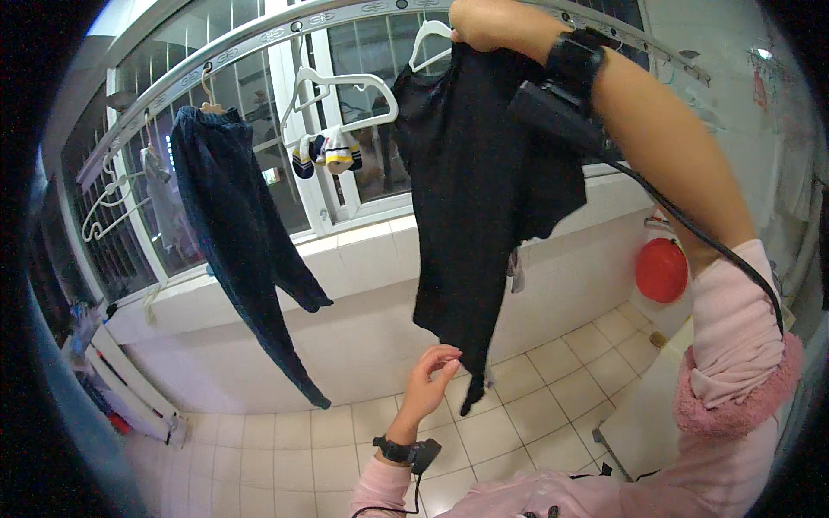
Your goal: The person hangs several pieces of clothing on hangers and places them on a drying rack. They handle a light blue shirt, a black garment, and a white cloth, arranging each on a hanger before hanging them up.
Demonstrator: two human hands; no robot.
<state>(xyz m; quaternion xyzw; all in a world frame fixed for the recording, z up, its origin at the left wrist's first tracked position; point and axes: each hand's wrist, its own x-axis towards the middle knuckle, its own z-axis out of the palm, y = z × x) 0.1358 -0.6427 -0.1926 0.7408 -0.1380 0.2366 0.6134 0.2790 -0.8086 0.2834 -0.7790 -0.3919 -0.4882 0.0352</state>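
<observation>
A black garment (463,162) hangs before me, partly on a white hanger (432,27) that shows at its upper left. Raised high, my right hand (482,27) grips the garment's top beside that hanger. My left hand (427,382) is low, with curled fingers and thumb at the edge of the garment's lower end; whether it pinches the cloth cannot be made out. A narrow strip of the garment dangles past the fingertips. My right forearm and a black wrist device (573,74) hide part of its upper right side.
A metal drying rail (249,48) runs overhead along barred windows. Dark blue trousers (233,194) hang at left, socks (333,150) on a white hanger (363,81) between. Below are a tiled ledge (366,249) and floor (518,382). A red round object (661,270) is at right.
</observation>
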